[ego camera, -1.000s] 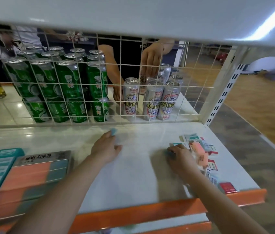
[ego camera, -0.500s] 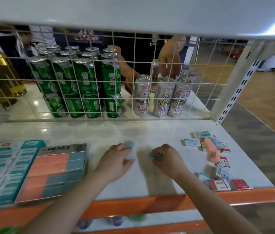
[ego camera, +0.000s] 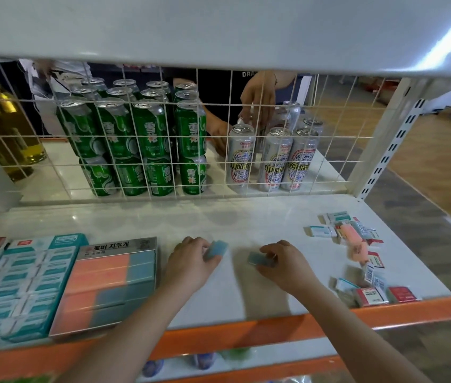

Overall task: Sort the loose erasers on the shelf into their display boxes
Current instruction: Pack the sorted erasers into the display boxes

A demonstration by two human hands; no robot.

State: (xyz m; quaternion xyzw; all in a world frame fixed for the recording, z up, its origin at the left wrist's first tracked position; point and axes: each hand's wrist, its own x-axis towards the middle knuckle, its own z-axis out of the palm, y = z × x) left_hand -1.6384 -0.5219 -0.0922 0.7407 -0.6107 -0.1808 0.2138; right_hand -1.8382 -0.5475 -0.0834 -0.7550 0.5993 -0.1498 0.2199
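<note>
**Two blue erasers in hand, their box just to the left**

The left hand [ego camera: 191, 265] pinches a blue eraser [ego camera: 216, 249] at its fingertips; the right hand [ego camera: 285, 265] grips a second blue eraser [ego camera: 258, 258] low over the shelf [ego camera: 246, 222], its long axis running roughly left to right. The orange-and-blue display box [ego camera: 108, 283] lies just beside the left hand, to its left, so that hand is the nearer one; the right must cross the bare middle of the shelf to reach it. Beyond it sits the teal display box [ego camera: 25, 283]. The loose erasers [ego camera: 357, 244] lie well apart on the right, some near the orange front lip [ego camera: 384, 313]. The wire grid [ego camera: 218, 150] closes the back, and the upper shelf limits lift, so a low sideways move looks best.
</note>
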